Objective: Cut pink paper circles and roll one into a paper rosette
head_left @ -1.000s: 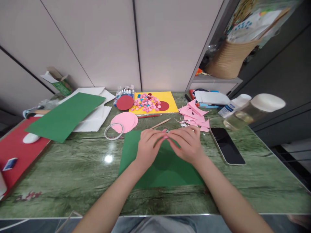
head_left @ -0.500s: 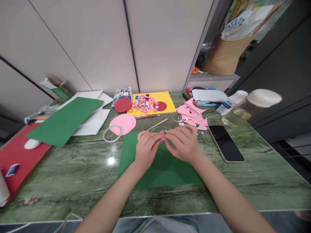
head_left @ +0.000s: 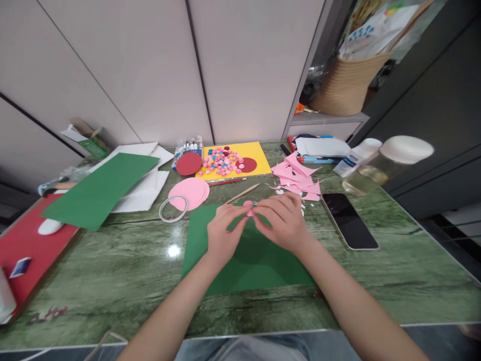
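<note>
My left hand (head_left: 222,231) and my right hand (head_left: 283,222) meet over a green paper sheet (head_left: 248,260) lying on the green marble table (head_left: 112,271). Between their fingertips they pinch a small pink paper piece (head_left: 248,206), curled into a little roll. Both hands have their fingers closed on it. Just behind the hands lie a wooden stick (head_left: 242,192), a pink paper circle (head_left: 189,193) and a ring of tape (head_left: 173,208). Pink paper scraps (head_left: 298,178) are heaped at the right rear.
A yellow sheet (head_left: 259,156) with many small pink rolls and red circles lies at the back. A phone (head_left: 348,219) and a lidded jar (head_left: 391,163) stand at the right. A second green sheet (head_left: 99,188), white papers and a red mat (head_left: 22,240) are left.
The pink piece now shows more plainly between the fingertips, turned up as a small round roll. Both hands stay over the green sheet; the view has shifted slightly.
</note>
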The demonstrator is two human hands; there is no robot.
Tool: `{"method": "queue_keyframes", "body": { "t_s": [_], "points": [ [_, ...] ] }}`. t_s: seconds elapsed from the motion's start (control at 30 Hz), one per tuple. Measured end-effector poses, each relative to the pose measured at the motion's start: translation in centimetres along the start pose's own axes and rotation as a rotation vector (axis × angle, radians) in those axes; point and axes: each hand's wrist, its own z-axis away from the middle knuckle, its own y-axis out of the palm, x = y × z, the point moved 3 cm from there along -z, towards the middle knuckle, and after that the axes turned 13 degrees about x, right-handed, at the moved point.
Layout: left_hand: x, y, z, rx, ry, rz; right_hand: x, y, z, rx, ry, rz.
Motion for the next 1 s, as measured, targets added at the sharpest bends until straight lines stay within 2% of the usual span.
{"method": "queue_keyframes", "body": {
  "t_s": [0.3, 0.43, 0.57, 0.7, 0.83, 1.0],
  "points": [
    [0.2, 0.3, -0.1, 0.020, 0.117, -0.235, 0.2, 0.7, -0.1, 0.088, -0.012, 0.107],
    [0.2, 0.4, -0.2, 0.050, 0.083, -0.179, 0.1, 0.9, -0.1, 0.023, -0.038, 0.148],
    [0.1, 0.4, -0.1, 0.054, -0.050, -0.009, -0.1, 0.8, -0.1, -0.025, -0.036, 0.159],
    [0.3, 0.2, 0.0, 0.015, -0.220, 0.347, -0.1, 0.6, -0.1, -0.017, -0.045, 0.162],
    [0.8, 0.5, -0.2, 0.041, -0.330, 0.672, 0.0, 0.7, 0.0, -0.014, -0.059, 0.165],
    [1.6, 1.0, -0.4, 0.009, -0.448, 0.837, 0.2, 0.9, 0.1, -0.031, -0.106, 0.161]
  ]
}}
